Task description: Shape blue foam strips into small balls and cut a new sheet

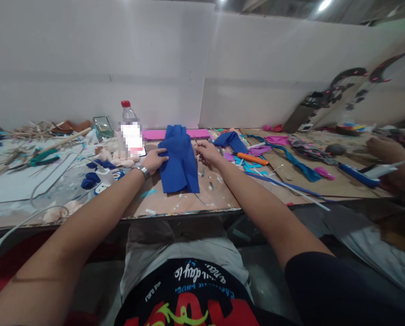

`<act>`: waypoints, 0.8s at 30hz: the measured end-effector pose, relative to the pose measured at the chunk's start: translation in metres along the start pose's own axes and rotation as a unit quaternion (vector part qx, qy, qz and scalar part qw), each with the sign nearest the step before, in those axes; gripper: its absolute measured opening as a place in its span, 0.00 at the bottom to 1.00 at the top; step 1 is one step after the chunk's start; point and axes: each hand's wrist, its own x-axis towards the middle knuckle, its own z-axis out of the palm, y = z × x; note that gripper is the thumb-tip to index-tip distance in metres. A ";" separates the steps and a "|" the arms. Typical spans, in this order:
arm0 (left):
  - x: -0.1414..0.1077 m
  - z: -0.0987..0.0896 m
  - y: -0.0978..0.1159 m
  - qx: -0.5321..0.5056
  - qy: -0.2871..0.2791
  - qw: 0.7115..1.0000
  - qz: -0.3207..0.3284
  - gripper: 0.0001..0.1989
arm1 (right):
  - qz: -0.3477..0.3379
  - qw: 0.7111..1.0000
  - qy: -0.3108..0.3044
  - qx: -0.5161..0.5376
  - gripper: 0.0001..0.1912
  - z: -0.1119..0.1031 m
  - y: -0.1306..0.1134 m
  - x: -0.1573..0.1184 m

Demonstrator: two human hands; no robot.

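Note:
A folded dark blue cloth [178, 163] lies on the table [154, 199] in front of me. My left hand [154, 160], with a watch on its wrist, rests at the cloth's left edge, its fingers apart and touching the cloth. At the right edge of the cloth, my right hand [206, 152] has its fingers pinched together around a small thin object that I cannot make out. A pink strip [153, 135] runs behind the cloth.
Bottle with red cap [125, 105] behind my left hand. On the left, green-handled pliers [44, 157] and scraps. On the right, an orange cutter [252, 158], blue pieces, long white strip [300, 194]. Another person's hand [385, 148] shows at far right, near a blue-handled tool [358, 175].

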 end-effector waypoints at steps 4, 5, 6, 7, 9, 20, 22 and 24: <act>0.002 0.001 -0.003 -0.041 -0.014 0.999 -0.004 0.36 | 0.037 0.998 -0.035 0.025 0.16 0.002 0.000 0.000; 0.002 0.001 -0.003 -0.048 -0.020 0.999 -0.002 0.38 | 0.046 0.998 -0.036 0.033 0.17 0.002 0.001 0.001; 0.002 0.001 -0.003 -0.053 -0.027 0.998 0.001 0.40 | 0.053 0.997 -0.035 0.041 0.17 0.002 0.002 0.002; 0.001 0.002 -0.002 -0.058 -0.032 0.998 0.007 0.41 | 0.061 0.996 -0.033 0.049 0.17 0.002 0.002 0.003; 0.002 0.002 -0.002 -0.070 -0.039 0.996 0.032 0.42 | 0.074 0.995 -0.031 0.064 0.17 0.001 0.004 0.005; 0.006 -0.001 -0.002 -0.125 -0.015 0.990 0.058 0.24 | 0.047 0.987 -0.047 0.146 0.13 -0.002 0.000 0.009; 0.005 0.000 0.002 -0.135 -0.019 0.989 0.052 0.24 | 0.030 0.986 -0.040 0.159 0.11 -0.004 -0.001 0.008; 0.002 0.000 0.006 -0.144 -0.023 0.988 0.047 0.24 | 0.020 0.985 -0.028 0.170 0.11 -0.005 -0.002 0.008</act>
